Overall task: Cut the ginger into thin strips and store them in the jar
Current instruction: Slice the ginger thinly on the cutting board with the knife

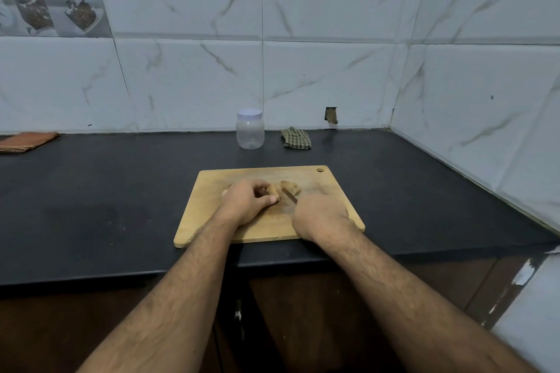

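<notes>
Marbled white wall tiles (327, 76), black countertop (106, 191)

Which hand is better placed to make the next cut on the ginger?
Right. The right hand already grips the knife, its blade pointing at the ginger on the cutting board. The left hand holds another ginger piece.

two hands: the left hand (247, 201) and the right hand (321, 218). one knife (290, 195). two ginger pieces, one (271, 190) and another (291, 186), on one cutting board (212, 221). one jar (250, 129) and two cloths, orange (25, 141) and checked (296, 138), along the counter's (121, 191) far edge.
</notes>
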{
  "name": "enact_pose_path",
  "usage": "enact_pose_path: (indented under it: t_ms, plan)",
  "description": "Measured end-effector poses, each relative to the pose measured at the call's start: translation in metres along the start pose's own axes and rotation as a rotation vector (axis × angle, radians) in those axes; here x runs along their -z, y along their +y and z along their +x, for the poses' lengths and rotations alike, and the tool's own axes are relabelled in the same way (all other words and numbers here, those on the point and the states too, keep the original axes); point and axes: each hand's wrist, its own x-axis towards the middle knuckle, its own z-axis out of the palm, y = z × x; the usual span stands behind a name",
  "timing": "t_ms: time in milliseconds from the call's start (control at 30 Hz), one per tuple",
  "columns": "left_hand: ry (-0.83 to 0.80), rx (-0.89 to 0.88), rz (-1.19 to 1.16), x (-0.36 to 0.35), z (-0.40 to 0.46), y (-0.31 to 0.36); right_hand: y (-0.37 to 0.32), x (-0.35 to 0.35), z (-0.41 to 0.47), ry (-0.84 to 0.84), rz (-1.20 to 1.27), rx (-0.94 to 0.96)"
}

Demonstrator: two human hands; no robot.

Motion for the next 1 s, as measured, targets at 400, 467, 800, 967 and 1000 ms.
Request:
enact_pose_path:
  t_ms: [400,467,800,967,1000]
  plan:
    - [0.029,-0.046,0.081,-0.001,-0.001,0.001,-0.019,0.004,-0.001,0.036,0.002,0.052]
    - [0.033,-0.050,0.101,0.000,-0.001,0.001,-0.021,0.003,-0.001,0.034,-0.007,0.057]
    - [0.032,-0.053,0.122,-0.003,0.003,-0.003,-0.022,0.002,0.003,0.015,-0.018,0.061]
    - [0.029,-0.057,0.137,-0.003,0.004,-0.003,-0.022,0.003,0.006,0.005,-0.025,0.082]
    - [0.032,-0.057,0.137,-0.004,0.004,-0.004,-0.022,0.003,0.007,0.004,-0.029,0.083]
